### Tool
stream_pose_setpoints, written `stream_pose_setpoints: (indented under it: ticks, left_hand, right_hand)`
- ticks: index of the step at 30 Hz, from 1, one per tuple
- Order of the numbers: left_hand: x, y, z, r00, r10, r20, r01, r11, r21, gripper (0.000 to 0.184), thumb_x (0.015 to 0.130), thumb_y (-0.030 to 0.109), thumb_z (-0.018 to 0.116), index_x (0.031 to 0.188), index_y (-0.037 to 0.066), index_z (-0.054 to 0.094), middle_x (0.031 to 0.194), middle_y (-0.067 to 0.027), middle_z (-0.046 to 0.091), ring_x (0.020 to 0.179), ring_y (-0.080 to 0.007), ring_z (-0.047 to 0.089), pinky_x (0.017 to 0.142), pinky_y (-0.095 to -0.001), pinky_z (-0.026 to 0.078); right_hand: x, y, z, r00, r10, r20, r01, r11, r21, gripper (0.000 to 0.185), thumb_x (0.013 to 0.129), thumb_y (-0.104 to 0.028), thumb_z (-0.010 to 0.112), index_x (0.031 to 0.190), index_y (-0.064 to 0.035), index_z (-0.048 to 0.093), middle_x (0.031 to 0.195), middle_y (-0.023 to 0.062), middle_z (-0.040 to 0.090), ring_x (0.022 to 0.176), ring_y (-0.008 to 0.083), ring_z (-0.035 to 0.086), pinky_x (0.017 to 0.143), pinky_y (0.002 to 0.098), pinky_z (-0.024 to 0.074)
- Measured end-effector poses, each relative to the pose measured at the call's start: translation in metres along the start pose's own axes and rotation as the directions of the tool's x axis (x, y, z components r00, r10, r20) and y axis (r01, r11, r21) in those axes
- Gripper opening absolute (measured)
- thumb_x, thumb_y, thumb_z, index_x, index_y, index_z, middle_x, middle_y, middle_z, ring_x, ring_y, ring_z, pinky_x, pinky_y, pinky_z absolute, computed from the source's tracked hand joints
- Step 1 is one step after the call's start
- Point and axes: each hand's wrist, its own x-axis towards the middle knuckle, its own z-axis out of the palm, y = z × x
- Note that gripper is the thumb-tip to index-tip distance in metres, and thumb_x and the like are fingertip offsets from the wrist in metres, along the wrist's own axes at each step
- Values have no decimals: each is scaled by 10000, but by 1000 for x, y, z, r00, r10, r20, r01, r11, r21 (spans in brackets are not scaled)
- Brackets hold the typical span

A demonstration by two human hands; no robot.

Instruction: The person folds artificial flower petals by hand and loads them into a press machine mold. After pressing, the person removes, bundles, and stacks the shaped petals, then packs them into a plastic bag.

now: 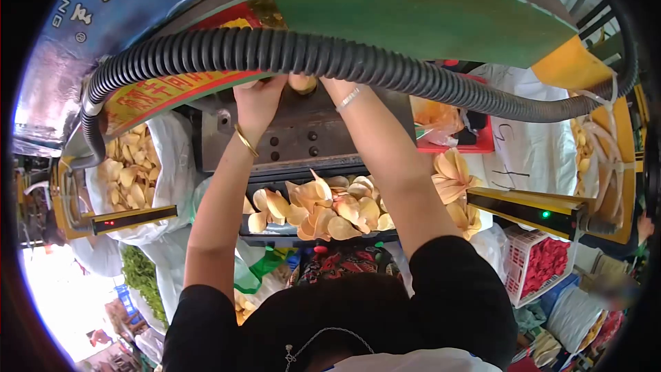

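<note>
My left hand (258,100) reaches up to the metal bed of a machine, and the black corrugated hose hides most of its fingers. Beside it a small tan piece (301,83) shows just under the hose. The hose and the green machine body cover my right hand, so only its wrist with a bracelet is seen. Whether either hand grips the piece cannot be made out. Below the dark metal bed (292,134), a black tray holds a heap of curved tan pieces (337,207) between my forearms.
The black hose (275,52) arches across the machine front. Yellow sensor bars stand left (138,219) and right (516,208). White sacks of tan pieces (131,165) are at the left. A red bin (475,145) and a crate of red pieces (544,265) are at the right.
</note>
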Motion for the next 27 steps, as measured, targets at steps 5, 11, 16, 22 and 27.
stream_pose_setpoints:
  ticks: [5,11,16,22,27]
  left_hand:
    - [-19,38,-34,745,-641,187,651,759,9,104,840,81,668,923,20,663,759,-34,622,679,-80,561,579,-243,451]
    - [-298,90,-177,407,-882,237,828,466,311,160,834,148,706,898,4,682,636,-29,581,560,-72,525,488,-230,439]
    - [-415,40,-179,149,-923,354,880,287,379,306,793,286,749,804,-13,686,645,-68,649,447,-143,578,411,-281,460]
    - [-406,10,-184,184,-862,472,688,455,565,384,749,333,771,632,-12,649,547,-86,606,437,-200,596,409,-338,452]
    - [-422,-23,-185,446,-608,657,223,786,577,454,750,413,720,576,5,625,517,-164,579,528,-335,615,524,-448,476]
  right_hand:
    - [10,-38,22,990,25,136,-66,952,300,279,935,-246,544,1096,-31,620,1089,50,653,984,179,606,853,333,470]
    - [-236,-164,-205,702,486,521,-432,872,-231,302,858,-197,684,1096,-24,617,823,71,625,693,177,606,660,296,490]
    - [-402,-167,-174,87,996,16,-860,83,-504,454,777,-223,784,1107,1,566,868,82,628,729,150,596,663,307,489]
    - [-455,-97,-146,144,989,-10,-970,140,-200,548,629,-332,884,962,1,602,838,57,646,762,141,598,686,318,489]
    - [-443,-103,-146,225,971,-85,-924,185,-334,613,570,-528,839,992,-114,679,898,116,692,819,290,657,746,391,504]
